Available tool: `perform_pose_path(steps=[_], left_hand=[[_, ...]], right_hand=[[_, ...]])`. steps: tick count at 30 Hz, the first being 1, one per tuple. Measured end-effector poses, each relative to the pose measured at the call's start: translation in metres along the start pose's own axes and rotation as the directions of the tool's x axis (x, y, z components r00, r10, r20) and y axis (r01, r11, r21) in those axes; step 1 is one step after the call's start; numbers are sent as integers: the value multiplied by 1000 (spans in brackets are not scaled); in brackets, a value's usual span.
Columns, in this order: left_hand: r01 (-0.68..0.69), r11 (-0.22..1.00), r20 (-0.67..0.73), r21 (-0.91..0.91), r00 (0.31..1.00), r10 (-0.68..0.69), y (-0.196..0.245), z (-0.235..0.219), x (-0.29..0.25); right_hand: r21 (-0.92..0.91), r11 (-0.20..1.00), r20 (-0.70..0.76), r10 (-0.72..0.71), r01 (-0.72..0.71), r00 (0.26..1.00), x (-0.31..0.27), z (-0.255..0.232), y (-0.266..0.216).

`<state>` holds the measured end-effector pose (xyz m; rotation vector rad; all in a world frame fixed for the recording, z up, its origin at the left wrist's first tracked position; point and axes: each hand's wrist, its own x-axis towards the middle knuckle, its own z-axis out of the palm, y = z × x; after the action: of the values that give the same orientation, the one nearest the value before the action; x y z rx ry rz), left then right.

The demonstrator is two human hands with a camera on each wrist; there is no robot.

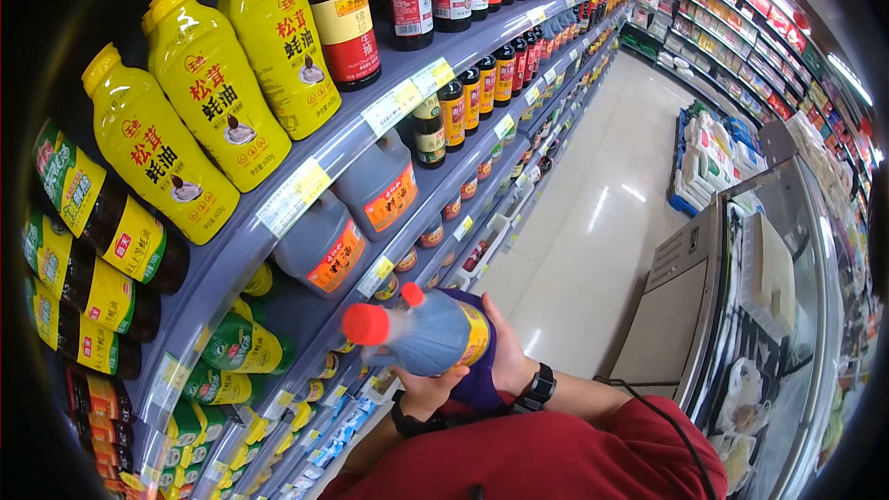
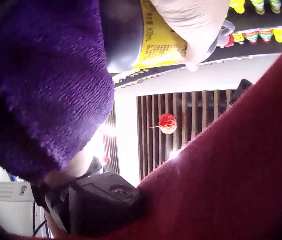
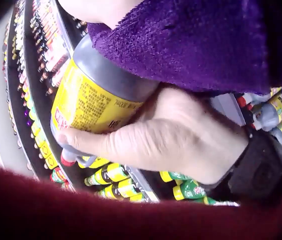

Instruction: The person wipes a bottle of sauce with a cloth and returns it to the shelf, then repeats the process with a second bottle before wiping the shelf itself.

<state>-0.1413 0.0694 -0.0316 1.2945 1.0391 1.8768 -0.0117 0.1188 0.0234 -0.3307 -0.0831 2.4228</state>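
A plastic bottle of dark liquid (image 1: 426,338), with a red cap and yellow label, is tilted in front of the lower shelves. My left hand (image 1: 433,393) grips its side, the thumb lying across the label (image 3: 88,102) in the right wrist view. A purple cloth (image 1: 482,375) wraps the base end of the bottle. My right hand (image 1: 510,352) holds this cloth against the bottle, most of its fingers hidden by the fabric. In the left wrist view the cloth (image 2: 46,80) fills much of the left side. A smaller red cap (image 1: 413,294) shows close beside the bottle's cap.
Yellow oyster sauce bottles (image 1: 218,83) and dark soy sauce bottles (image 1: 344,23) line the upper shelf. Large jugs with orange labels (image 1: 335,257) stand on the tier below. A glass-fronted case (image 1: 787,213) is at right, across the tiled aisle floor (image 1: 593,194).
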Motion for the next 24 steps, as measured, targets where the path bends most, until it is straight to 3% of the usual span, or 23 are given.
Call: perform_pose_path(steps=[2, 3, 5, 7, 8, 9, 10, 12, 13, 14, 16, 18, 19, 22, 24], left_hand=[[70, 997, 150, 27, 986, -74, 6, 6, 8], [80, 993, 232, 86, 968, -98, 4, 3, 12], [95, 989, 255, 113, 959, -121, 1, -1, 18], [112, 984, 284, 136, 947, -147, 11, 8, 31], [252, 967, 301, -35, 925, -230, 19, 12, 33], [385, 901, 330, -202, 893, -307, 29, 19, 39], [387, 900, 328, -201, 892, -311, 32, 22, 45], [222, 971, 366, -89, 914, -176, 38, 25, 65], [31, 999, 479, 18, 877, -36, 48, 28, 83], [31, 999, 474, 24, 880, -38, 57, 35, 96], [-205, 947, 614, 247, 790, 11, 69, 46, 108], [-149, 951, 555, 270, 831, -28, 65, 56, 102], [-177, 931, 556, 320, 830, -34, 62, 58, 101], [-142, 911, 465, 387, 883, -59, 52, 67, 95], [-107, 897, 410, 429, 908, -88, 58, 71, 98]], right_hand=[[10, 1000, -23, 27, -27, 999, -2, -2, -12], [32, 999, 48, 39, -41, 998, -3, -2, -18], [69, 996, 183, 47, -61, 982, -4, -8, -30], [-23, 999, 127, 49, -47, 991, -6, -21, -38], [-112, 993, 60, 46, -39, 997, -7, -28, -44], [-39, 994, 90, 104, -101, 990, -7, -32, -51], [-36, 994, 89, 106, -103, 990, -9, -32, -58], [-33, 979, 65, 203, -201, 977, -8, -29, -70], [-33, 978, 67, 209, -207, 976, -7, -30, -74], [-123, 977, -13, 172, -172, 985, -5, -31, -75], [-213, 964, -91, 142, -158, 986, -2, -35, -80], [-504, 857, -109, 63, -109, 992, 2, -44, -86], [-530, 841, -130, 44, -107, 991, 6, -50, -87], [-371, 921, -220, 34, -116, 975, 13, -43, -92], [-347, 928, -205, 69, -138, 976, 18, -38, -96]])
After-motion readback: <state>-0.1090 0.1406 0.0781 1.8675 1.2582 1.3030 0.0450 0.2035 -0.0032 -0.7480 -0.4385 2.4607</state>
